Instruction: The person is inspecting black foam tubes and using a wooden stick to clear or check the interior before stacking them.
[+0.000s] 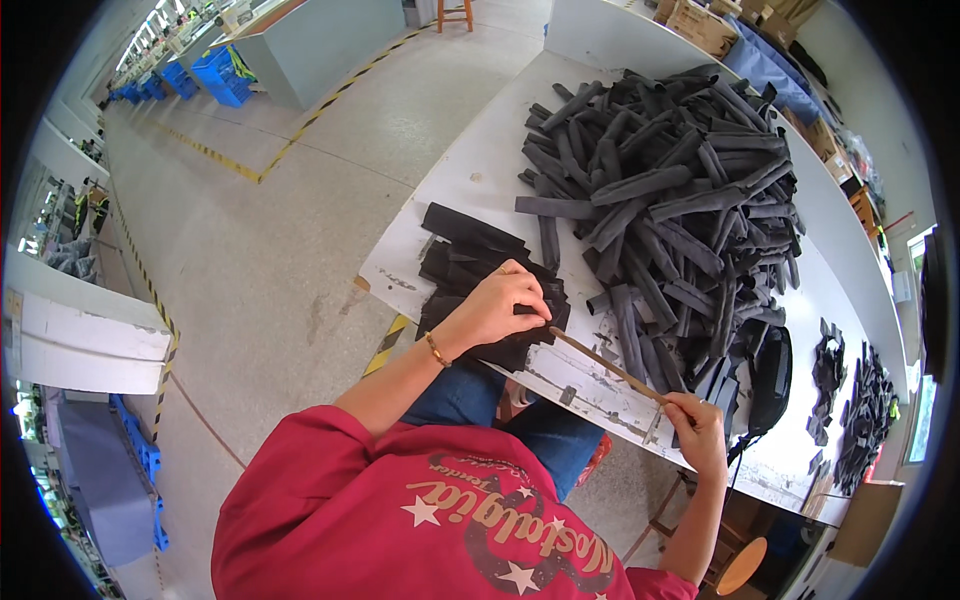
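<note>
My right hand [697, 432] is closed around one end of a thin wooden stick [608, 368], which slants up and left across the table's near edge. Beside the stick's far tip, my left hand [503, 303] has its thumb and fingers pinched together on a black fabric piece; the fingertips partly hide that spot. Under and around this hand lie flat black fabric pieces [470, 230] in an overlapping stack. A large heap of dark grey fabric tubes [680, 195] covers the table beyond my hands.
The white table [480, 140] has a raised board along its far side. Right of the heap sits a black pouch-like thing [770, 380], with smaller heaps of dark strips [868, 420] farther right. A wooden stool [740, 566] stands below. Blue crates [222, 78] are far left.
</note>
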